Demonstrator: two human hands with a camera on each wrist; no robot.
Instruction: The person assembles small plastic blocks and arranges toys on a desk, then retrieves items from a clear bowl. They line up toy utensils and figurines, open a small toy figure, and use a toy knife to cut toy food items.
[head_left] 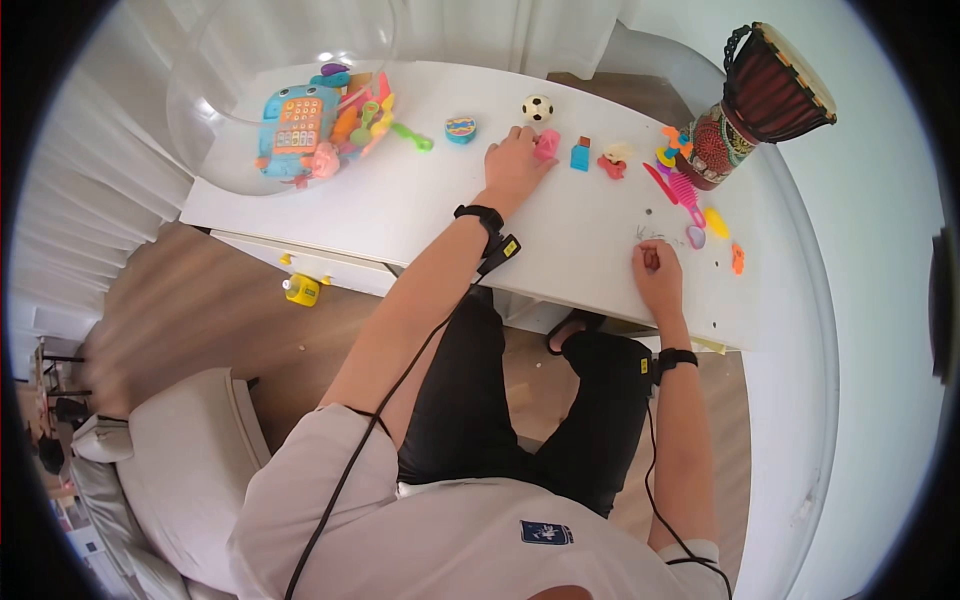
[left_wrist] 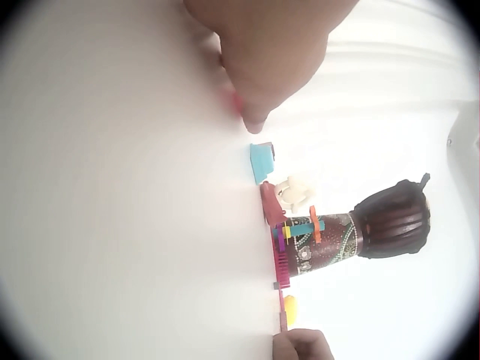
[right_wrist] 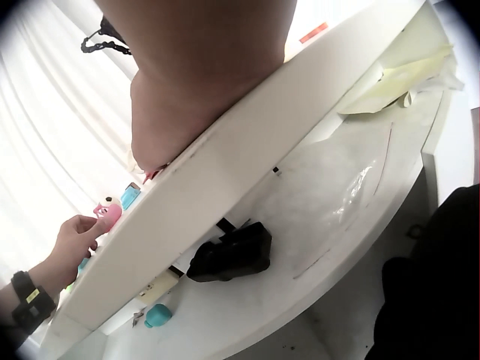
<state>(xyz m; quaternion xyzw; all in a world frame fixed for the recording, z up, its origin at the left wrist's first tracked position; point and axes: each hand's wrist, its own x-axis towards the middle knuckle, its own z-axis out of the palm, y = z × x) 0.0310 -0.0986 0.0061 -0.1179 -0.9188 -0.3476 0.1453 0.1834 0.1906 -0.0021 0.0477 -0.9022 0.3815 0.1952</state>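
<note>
My left hand point(head_left: 515, 168) is at the middle of the white table, its thumb and fingers pinching a small pink toy figure point(head_left: 546, 145). In the right wrist view the pink toy point(right_wrist: 109, 213) shows between the fingertips of that left hand point(right_wrist: 73, 241). Just right of it stands a blue toy block with a brown top point(head_left: 580, 154), then a red and cream toy point(head_left: 613, 162). A small soccer ball point(head_left: 537, 107) lies behind the hand. Near the front edge my right hand point(head_left: 658, 278) rests on the tabletop, fingers loosely curled, with nothing visible in it.
A clear round bowl point(head_left: 182, 130) at the left overlaps a blue toy phone point(head_left: 298, 130). A blue round toy point(head_left: 460, 129) and green spoon point(head_left: 413, 137) lie nearby. At the right are a drum point(head_left: 765, 90), pink brush point(head_left: 687, 198), yellow toy point(head_left: 716, 222) and orange toy point(head_left: 738, 259).
</note>
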